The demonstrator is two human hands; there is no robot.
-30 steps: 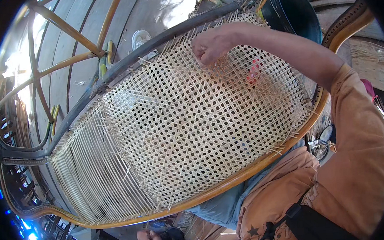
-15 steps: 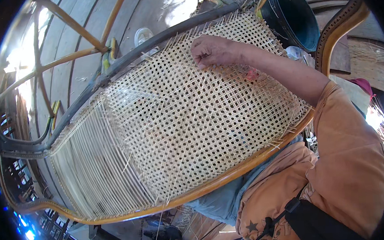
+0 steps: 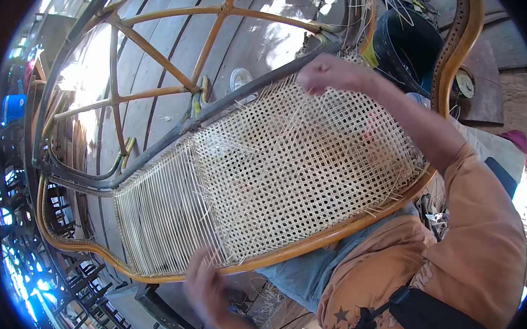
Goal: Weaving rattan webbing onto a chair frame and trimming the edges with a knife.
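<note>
A cane panel [image 3: 288, 175] fills the middle of a curved wooden chair frame [image 3: 334, 235]. Its right part is an open lattice with small holes, while parallel cane strands [image 3: 161, 213] run across its left part. My right hand [image 3: 330, 76] is closed over the far side of the lattice, by the dark far rail [image 3: 229, 100]; what its fingers hold, if anything, is hidden. Near the frame's front rail, at the lower end of the parallel strands, my left hand [image 3: 206, 288] is smeared by motion. Loose cane ends stick out along the panel's edges.
Rattan struts [image 3: 154, 53] cross at the upper left above a plank floor [image 3: 177, 43]. A dark bucket [image 3: 407, 50] stands behind the panel at the upper right. The frame's tall curved arm [image 3: 458, 38] rises beside it. Stacked dark chair frames line the left.
My left hand has risen from the bottom edge to the front rail. The right hand has lifted off the lattice, toward the far rail. The whole view has shifted.
</note>
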